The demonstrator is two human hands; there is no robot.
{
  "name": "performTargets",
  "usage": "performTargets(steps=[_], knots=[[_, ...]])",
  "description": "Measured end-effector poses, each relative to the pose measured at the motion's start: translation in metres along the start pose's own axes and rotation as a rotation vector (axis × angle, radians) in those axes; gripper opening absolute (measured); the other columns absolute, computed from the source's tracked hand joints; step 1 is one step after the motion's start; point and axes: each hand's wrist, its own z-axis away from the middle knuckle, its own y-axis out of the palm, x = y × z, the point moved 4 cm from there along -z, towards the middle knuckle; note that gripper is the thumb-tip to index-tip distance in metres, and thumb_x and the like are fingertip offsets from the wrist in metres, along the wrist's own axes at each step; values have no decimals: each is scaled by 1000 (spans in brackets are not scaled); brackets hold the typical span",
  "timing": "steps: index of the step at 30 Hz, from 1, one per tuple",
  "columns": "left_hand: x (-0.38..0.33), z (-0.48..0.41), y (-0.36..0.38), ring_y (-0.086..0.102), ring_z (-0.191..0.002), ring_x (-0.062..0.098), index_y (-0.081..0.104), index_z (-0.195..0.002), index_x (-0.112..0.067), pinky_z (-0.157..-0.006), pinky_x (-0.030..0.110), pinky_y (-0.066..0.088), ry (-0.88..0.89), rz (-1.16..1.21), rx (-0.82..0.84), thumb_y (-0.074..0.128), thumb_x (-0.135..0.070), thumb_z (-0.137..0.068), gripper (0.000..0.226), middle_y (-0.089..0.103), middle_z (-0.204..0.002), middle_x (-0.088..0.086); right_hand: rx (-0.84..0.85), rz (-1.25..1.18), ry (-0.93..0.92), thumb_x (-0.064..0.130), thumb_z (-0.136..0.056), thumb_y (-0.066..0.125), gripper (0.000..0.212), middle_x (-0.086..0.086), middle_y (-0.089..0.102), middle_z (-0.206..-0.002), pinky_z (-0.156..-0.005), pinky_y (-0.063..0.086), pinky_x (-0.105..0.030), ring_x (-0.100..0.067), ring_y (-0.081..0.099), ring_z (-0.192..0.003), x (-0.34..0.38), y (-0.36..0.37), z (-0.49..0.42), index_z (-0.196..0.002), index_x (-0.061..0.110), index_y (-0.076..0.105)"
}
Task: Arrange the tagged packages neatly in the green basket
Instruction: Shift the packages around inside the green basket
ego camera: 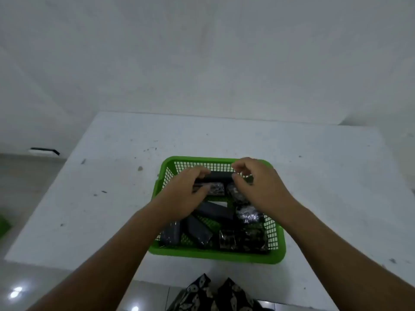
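A green mesh basket point(211, 254) sits on the white table and holds several dark wrapped packages. My left hand point(184, 194) reaches into the basket's far left part and grips a dark package point(216, 188) lying across the far end. My right hand point(258, 187) hovers over the far right part, fingers curled near another package point(238, 195); I cannot tell whether it holds anything. More packages lie nearer: a long dark one point(215, 211) at the middle, two leaning at the near left point(171, 232), shiny ones at the near right point(249, 239).
The white table point(112, 198) carries the basket near its front edge and has small dark marks on it. A white wall stands behind. Patterned dark cloth point(215, 295) shows below the table's edge. A green object point(3, 225) lies on the floor at the left.
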Motion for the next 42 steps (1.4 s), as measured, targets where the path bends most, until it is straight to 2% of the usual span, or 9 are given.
performTargets(steps=[8,11,13,15,18,21,28,35,42], knots=[[76,15,11,41,-122,23,50,-124,-21,-106,39,36,-114,-207,28,53,-26,-90,35,46,-127,3,186,81,175,25,-91,60,24,4,63,-106,-82,43,-20,-8,59,-98,-40,68,5,-114,20,60],[93,12,8,26,-139,28,53,-123,-21,-117,47,12,-76,-427,-56,48,-25,-91,32,48,-134,1,253,134,216,25,-91,59,27,0,63,-115,-84,44,-23,-12,58,-104,-50,91,4,-117,19,58],[102,9,7,12,-145,26,50,-128,-22,-115,52,-5,-97,-516,-59,44,-25,-93,36,44,-142,-1,294,197,231,25,-90,59,29,-2,60,-119,-86,45,-28,-16,57,-106,-54,103,2,-119,20,57],[111,7,10,2,-147,26,40,-136,-25,-112,55,-10,-112,-589,3,41,-30,-94,42,37,-148,-2,333,257,230,25,-90,58,31,-2,57,-123,-90,47,-34,-20,55,-109,-57,115,-1,-120,22,56],[123,4,13,0,-146,30,28,-142,-30,-112,60,-7,-147,-587,80,38,-37,-95,49,29,-153,-1,425,339,219,25,-89,59,33,-2,54,-125,-91,48,-41,-23,52,-113,-60,130,-3,-121,22,54],[132,3,16,9,-144,37,22,-145,-32,-113,60,0,-178,-543,129,37,-39,-94,52,27,-154,1,485,447,213,28,-87,61,40,-6,53,-126,-93,48,-42,-28,51,-115,-64,140,-6,-125,20,51],[141,1,18,48,-116,31,44,-133,-23,-104,46,38,-99,-444,68,38,-31,-89,45,51,-135,4,525,557,241,27,-81,68,52,-9,52,-127,-89,47,-44,-33,52,-112,-67,152,-3,-124,21,39],[139,1,18,52,-108,29,50,-130,-18,-97,41,42,-70,-399,11,47,-22,-90,41,55,-130,5,534,549,268,26,-80,66,58,-9,49,-131,-92,45,-46,-33,49,-115,-69,154,-2,-129,21,34],[139,2,18,50,-108,29,48,-131,-19,-97,41,42,-85,-410,17,46,-24,-91,41,53,-131,5,488,402,242,32,-78,59,61,-8,52,-131,-93,45,-44,-31,52,-112,-65,144,1,-134,24,37]])
